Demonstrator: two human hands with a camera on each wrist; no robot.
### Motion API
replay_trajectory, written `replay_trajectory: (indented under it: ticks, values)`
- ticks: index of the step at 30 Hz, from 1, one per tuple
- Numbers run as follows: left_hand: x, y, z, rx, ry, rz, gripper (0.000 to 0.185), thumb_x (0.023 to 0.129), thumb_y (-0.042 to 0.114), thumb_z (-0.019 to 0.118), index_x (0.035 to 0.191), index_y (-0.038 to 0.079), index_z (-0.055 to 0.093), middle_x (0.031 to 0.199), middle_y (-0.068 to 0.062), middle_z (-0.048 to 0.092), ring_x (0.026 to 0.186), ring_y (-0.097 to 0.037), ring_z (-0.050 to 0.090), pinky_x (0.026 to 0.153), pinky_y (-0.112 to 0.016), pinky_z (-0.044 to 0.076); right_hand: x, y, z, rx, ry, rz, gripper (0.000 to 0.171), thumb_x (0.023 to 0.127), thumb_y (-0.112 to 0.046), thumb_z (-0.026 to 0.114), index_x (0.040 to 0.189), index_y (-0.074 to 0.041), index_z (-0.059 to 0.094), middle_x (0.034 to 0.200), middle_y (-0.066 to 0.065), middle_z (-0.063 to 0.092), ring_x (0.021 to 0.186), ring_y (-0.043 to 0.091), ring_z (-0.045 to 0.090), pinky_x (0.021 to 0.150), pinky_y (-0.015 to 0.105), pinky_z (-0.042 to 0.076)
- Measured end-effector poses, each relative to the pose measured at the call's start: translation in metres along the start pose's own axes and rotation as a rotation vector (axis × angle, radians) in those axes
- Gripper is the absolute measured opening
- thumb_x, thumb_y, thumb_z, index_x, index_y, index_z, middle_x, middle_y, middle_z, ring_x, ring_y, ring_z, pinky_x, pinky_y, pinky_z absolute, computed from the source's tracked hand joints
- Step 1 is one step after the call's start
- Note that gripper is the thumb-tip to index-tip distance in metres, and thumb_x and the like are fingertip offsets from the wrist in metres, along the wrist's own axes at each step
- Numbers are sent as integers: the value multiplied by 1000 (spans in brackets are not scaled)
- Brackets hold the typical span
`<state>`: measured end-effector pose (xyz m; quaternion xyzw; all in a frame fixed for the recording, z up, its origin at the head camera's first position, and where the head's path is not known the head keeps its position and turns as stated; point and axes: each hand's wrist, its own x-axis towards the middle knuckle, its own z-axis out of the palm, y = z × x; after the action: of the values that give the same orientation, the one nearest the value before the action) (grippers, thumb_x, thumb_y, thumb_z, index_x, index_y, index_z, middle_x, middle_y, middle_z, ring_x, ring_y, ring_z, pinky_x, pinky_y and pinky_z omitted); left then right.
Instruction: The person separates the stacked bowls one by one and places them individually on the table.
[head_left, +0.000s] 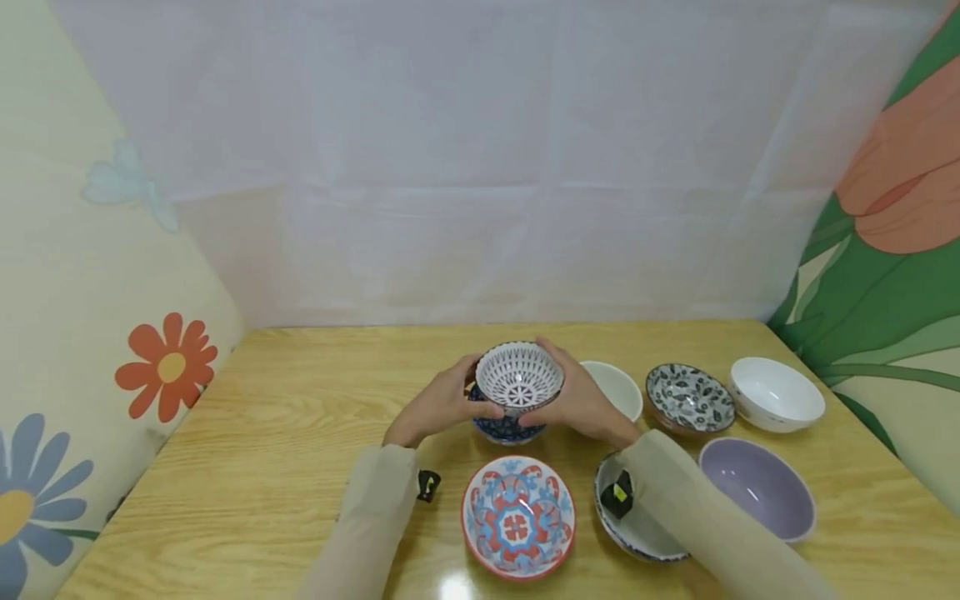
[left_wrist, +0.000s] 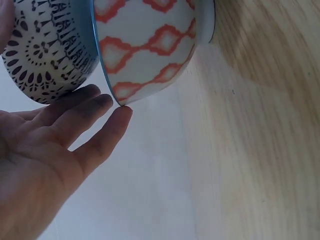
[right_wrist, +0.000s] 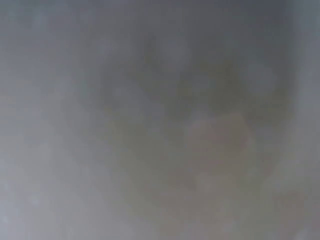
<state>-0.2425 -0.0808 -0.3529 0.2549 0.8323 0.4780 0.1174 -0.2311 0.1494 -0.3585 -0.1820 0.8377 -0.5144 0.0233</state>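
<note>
1. Patterned bowl (head_left: pixel 519 377), tilted, is held above a blue bowl (head_left: pixel 504 429) at mid-surface (head_left: pixel 285 433).
2. Red-blue bowl (head_left: pixel 518 517) lies nearer; lilac bowl (head_left: pixel 757 487) sits near right.
3. Left hand (head_left: pixel 442 404) and right hand (head_left: pixel 577 400) cup the patterned bowl's sides, each grip curled on it.
</note>
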Motion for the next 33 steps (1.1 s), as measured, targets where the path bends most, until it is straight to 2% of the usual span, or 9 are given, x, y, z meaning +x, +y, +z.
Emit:
replay_trajectory:
  ticks: [5,8,14,19,22,27,29,33]
  values:
    - [3,3,4,28,-8,-37,97,79,36,78,152,11,20,153,-12,32,141,-30,30,111,-50,33,-3,5,-5,13,37,-13,111,64,-19,89,153,-14,22,153,14,30,132,37,40,108,54,33]
    - [3,3,6,92,-7,-84,102,78,36,79,153,8,16,155,-15,27,142,-33,28,111,-53,30,-6,3,-10,9,57,-20,112,64,-17,90,153,-16,22,154,12,29,135,36,37,110,54,31]
    - [4,-6,10,141,-29,-142,100,75,27,82,150,1,21,148,-21,37,133,-37,42,108,-51,36,-13,-5,-20,15,110,-14,111,64,-12,89,153,-16,22,154,13,29,137,37,34,110,54,31]
    - [4,-13,12,125,-47,-139,104,71,23,85,149,-3,21,145,-24,40,130,-39,44,108,-52,36,-18,-7,-31,47,153,-20,111,64,-7,88,153,-13,22,153,15,30,136,37,35,109,53,33]
    - [5,-16,13,123,-52,-129,105,70,22,85,148,-4,21,144,-24,41,129,-39,45,107,-53,36,-23,-8,-38,23,181,-25,111,63,-8,89,153,-13,22,154,15,29,136,37,34,109,53,33]
    - [5,-19,13,105,-68,-110,101,70,22,85,147,-2,25,141,-23,45,128,-39,46,106,-53,37,-36,-11,-52,-7,201,17,110,65,-10,88,153,-17,21,156,14,25,137,38,33,109,52,33]
    - [4,-19,12,110,-69,-109,101,70,23,85,148,-3,25,141,-23,45,128,-39,46,106,-53,37,-40,-11,-58,12,203,37,110,66,-8,87,154,-18,20,156,14,24,137,37,33,109,51,34]
    - [3,-19,9,138,-62,-114,103,70,24,85,148,-3,24,142,-24,44,128,-40,46,107,-54,36,-50,-9,-69,-2,239,72,112,66,-9,86,154,-18,18,157,14,22,139,37,30,112,51,29]
